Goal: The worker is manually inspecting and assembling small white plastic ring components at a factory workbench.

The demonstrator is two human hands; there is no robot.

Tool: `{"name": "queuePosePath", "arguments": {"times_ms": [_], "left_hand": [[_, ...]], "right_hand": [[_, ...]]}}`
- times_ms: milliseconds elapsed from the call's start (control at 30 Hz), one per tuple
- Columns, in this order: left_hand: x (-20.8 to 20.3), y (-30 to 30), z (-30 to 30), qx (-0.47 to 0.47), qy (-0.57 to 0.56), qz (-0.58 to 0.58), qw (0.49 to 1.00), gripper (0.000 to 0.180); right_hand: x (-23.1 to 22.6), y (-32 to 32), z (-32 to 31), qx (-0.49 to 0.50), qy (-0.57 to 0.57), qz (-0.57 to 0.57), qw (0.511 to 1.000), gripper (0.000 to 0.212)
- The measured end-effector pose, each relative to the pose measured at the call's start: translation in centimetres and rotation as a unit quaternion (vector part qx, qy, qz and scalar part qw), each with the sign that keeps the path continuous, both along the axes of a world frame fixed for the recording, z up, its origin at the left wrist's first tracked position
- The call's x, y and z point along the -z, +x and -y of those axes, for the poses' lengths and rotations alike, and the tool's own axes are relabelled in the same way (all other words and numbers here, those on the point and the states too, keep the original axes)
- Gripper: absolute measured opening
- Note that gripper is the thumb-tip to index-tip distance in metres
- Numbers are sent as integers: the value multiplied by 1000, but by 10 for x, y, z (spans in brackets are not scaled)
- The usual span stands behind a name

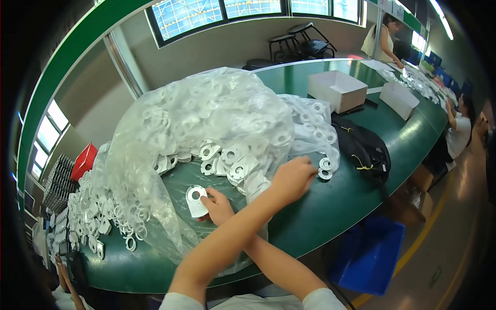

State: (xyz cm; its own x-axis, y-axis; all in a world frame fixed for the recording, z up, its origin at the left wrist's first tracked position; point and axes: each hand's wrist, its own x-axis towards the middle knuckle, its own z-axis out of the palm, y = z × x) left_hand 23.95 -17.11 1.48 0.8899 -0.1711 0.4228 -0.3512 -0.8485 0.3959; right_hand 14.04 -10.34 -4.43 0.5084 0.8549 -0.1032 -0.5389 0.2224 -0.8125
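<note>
My forearms cross over the green table, the left one on top. My right hand (219, 206), reaching to the left, grips a white plastic part (196, 201) with a rounded end and a round hole. My left hand (293, 181) is at the right, its fingers curled together; whatever they may hold is hidden. Just beyond those fingers, small white rings (325, 169) lie at the mouth of a clear bag (312, 124) of similar rings. A large clear plastic bag (206, 103) lies ahead, with many loose white parts (232, 157) spilling from its opening.
White rings and parts (103, 212) are heaped at the left, near a red crate (84, 161). To the right are a black bag (361, 147) and white boxes (338, 90). A blue bin (369, 256) stands below the table edge. Other people work at the far right and lower left.
</note>
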Motion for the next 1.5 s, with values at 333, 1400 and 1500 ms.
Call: {"name": "queuePosePath", "arguments": {"times_ms": [333, 1400, 1500], "left_hand": [[9, 37, -7, -39, -96, 4, 995, 16], [24, -223, -166, -248, -525, 23, 814, 26], [24, -224, -167, -209, -542, 13, 814, 30]], "right_hand": [[4, -8, -10, -17, 22, 1, 1000, 29], [-10, -14, 9, 7, 25, 222, 975, 16], [-12, -13, 5, 17, 12, 226, 974, 13]]}}
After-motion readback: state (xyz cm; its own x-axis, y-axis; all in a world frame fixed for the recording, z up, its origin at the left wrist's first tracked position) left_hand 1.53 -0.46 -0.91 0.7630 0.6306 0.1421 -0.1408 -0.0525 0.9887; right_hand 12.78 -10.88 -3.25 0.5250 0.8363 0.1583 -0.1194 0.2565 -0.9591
